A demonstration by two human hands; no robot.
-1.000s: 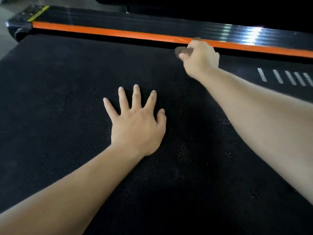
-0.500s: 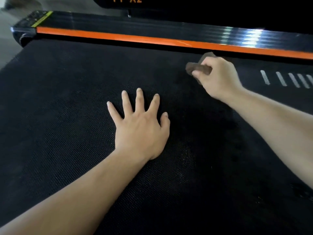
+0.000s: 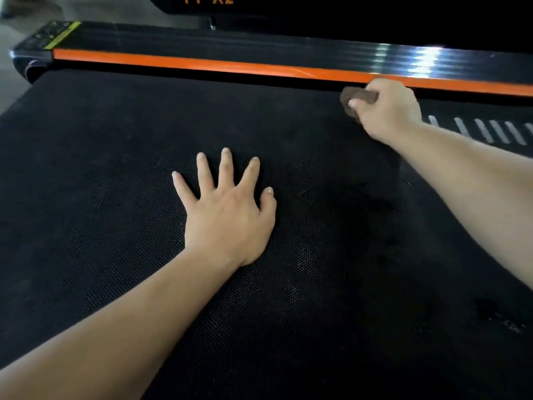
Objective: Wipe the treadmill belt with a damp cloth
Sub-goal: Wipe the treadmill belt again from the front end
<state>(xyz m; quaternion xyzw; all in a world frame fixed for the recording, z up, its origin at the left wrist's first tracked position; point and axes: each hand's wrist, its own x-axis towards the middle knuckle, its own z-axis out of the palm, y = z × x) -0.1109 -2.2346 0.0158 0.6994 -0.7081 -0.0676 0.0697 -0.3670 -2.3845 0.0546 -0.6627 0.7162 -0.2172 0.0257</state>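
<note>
Two hands: left hand (image 3: pixel 227 217) splayed flat on belt (image 3: pixel 101 168); right hand (image 3: pixel 389 111) grips cloth (image 3: pixel 356 96) — its end pointing left.

Orange-striped side rail (image 3: pixel 259 66); yellow label (image 3: pixel 62 36); grey floor (image 3: pixel 7 90).

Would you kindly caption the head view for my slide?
Right hand grips brown cloth on treadmill belt near orange rail; left hand rests flat.

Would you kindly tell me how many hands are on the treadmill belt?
2. The left hand lies flat, fingers spread, in the middle of the belt; the right hand grips the brown cloth at its far edge, by the orange rail. None hidden.
</note>
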